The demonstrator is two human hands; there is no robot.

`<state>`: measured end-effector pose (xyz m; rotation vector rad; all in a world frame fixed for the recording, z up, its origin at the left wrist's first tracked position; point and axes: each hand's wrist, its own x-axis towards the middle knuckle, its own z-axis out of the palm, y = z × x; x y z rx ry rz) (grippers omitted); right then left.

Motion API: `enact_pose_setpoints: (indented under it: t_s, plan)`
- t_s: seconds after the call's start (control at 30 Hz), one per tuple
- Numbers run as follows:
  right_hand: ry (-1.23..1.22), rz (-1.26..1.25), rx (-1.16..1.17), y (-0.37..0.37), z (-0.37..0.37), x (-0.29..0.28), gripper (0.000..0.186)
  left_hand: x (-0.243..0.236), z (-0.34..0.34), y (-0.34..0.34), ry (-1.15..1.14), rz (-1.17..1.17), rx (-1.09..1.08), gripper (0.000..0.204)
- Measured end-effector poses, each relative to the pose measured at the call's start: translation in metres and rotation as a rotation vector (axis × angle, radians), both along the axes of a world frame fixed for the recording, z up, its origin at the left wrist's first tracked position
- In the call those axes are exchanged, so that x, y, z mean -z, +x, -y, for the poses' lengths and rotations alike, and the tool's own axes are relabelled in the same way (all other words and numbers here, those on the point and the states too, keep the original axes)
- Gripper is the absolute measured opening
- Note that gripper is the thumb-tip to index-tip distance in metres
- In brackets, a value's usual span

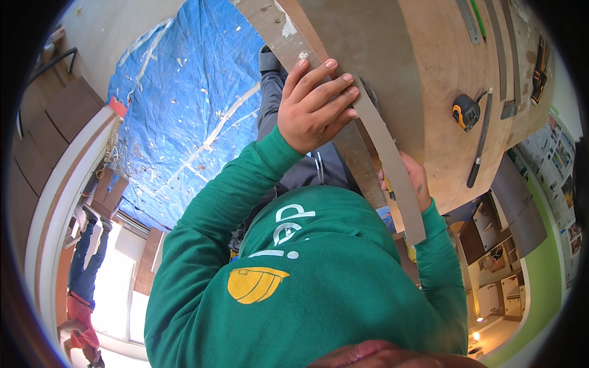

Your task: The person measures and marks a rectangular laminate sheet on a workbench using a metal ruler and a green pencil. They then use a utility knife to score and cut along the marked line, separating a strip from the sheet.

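So the key bit here is how the narrow grey-brown strip (383, 136) lies against the two hands. Taking 12 as the top of the view, its long axis runs roughly 11 to 5, with a slight bow to it, and the loose-looking lower end sits down by the right sleeve (443, 254).

Left hand (314, 109) is up near the 11 o'clock part, fingers laid fairly straight across the strip with the thumb alongside, so it's more of a flat press than a wrapped grip. From there most of the strip heads off toward 5. Can't tell if it carries on above the fingers or if that's the board (283, 38) up there.

Right hand (418, 178) is at about 4 o'clock from the left one, and it's the nearer hand to that lower end. Its fingers are closed around a yellow-and-black tool (389, 187), a utility knife by the look of it, though most of it is covered. The strip crosses over this hand on its 9 o'clock side, end pointing to 6. Whether the hand pinches the strip too, no idea.
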<state>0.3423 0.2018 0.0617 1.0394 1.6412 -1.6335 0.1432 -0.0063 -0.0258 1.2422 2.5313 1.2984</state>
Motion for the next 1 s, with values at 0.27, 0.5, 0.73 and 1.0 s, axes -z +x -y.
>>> enact_pose_setpoints:
  t_s: [0.27, 0.5, 0.73, 1.0]
  plan:
    - [0.076, -0.042, -0.025, -0.003, 0.0, -0.001, 0.019, -0.001, 0.0, -0.001, -0.005, 0.018, 0.011, 0.034]
    - [0.107, -0.059, -0.082, -0.011, -0.002, -0.004, 0.022, -0.006, 0.0, -0.001, -0.017, 0.019, 0.023, 0.032]
    - [0.129, -0.068, -0.091, -0.016, 0.0, -0.003, 0.021, -0.009, 0.0, -0.002, -0.007, 0.033, 0.028, 0.03]
    - [0.114, -0.056, -0.042, -0.009, 0.002, 0.0, 0.017, -0.01, 0.0, -0.002, -0.002, 0.042, 0.019, 0.029]
